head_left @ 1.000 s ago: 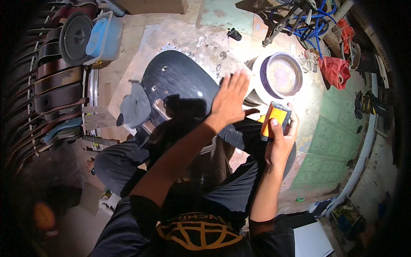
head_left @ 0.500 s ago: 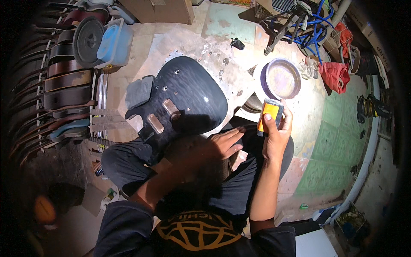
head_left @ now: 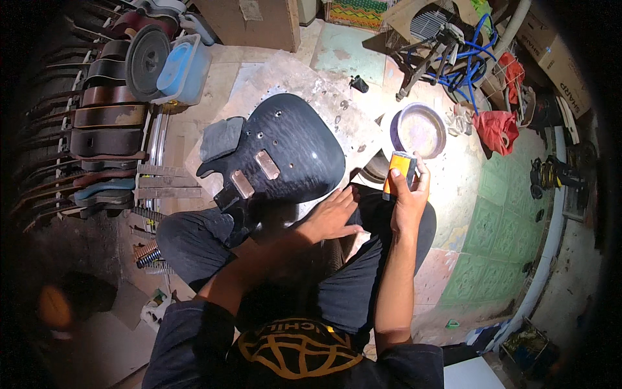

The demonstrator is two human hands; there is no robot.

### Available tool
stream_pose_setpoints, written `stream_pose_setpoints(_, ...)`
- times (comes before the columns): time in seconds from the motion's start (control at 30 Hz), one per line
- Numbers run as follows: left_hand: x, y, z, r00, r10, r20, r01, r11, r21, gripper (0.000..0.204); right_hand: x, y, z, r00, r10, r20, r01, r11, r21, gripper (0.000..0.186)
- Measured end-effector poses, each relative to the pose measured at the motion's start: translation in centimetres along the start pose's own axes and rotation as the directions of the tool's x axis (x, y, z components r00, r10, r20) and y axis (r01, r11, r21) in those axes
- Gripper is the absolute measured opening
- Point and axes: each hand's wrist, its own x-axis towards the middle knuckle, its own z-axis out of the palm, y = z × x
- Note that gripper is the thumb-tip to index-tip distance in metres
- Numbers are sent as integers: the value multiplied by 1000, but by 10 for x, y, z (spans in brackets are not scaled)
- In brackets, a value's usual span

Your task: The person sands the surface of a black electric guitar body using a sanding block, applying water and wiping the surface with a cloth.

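Observation:
A black electric guitar body (head_left: 295, 139) lies in front of me, with two bare-wood pickup cavities and several small holes in its face. My left hand (head_left: 334, 214) is stretched out, palm down, by the body's lower right edge and over my leg; the fingers are extended with nothing in them. Whether its fingertips touch the edge I cannot tell. My right hand (head_left: 409, 194) holds up a yellow-and-black rectangular block (head_left: 398, 174), thumb on its yellow face. A dark grey flat pad (head_left: 221, 139) rests against the upper left of the guitar body.
Past my right hand stands a round purple-rimmed basin (head_left: 421, 129). A small black cup (head_left: 358, 83) lies on the floor. Guitars hang in a row (head_left: 107, 117) on the left, beside a clear plastic tub (head_left: 188, 71). Blue hose (head_left: 476, 61) and red cloth (head_left: 497, 129) are at far right.
My left hand has swung slightly up, its fingers now closer to the guitar body's edge and less blurred. My right hand still holds the block, shifted a little left. The whole view has tilted slightly.

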Motion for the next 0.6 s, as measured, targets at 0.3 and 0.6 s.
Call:
stream_pose_setpoints(0.3, 3, -22, -28, 948, -178, -265, 239, 946, 217, 98, -2, 6, 0, 1000, -15, 22, 16, 998, -55, 68)
stream_pose_setpoints(0.6, 12, -12, -34, 933, -290, -214, 336, 914, 227, 104, -1, 8, 5, 998, -52, 38, 57, 988, -144, 63)
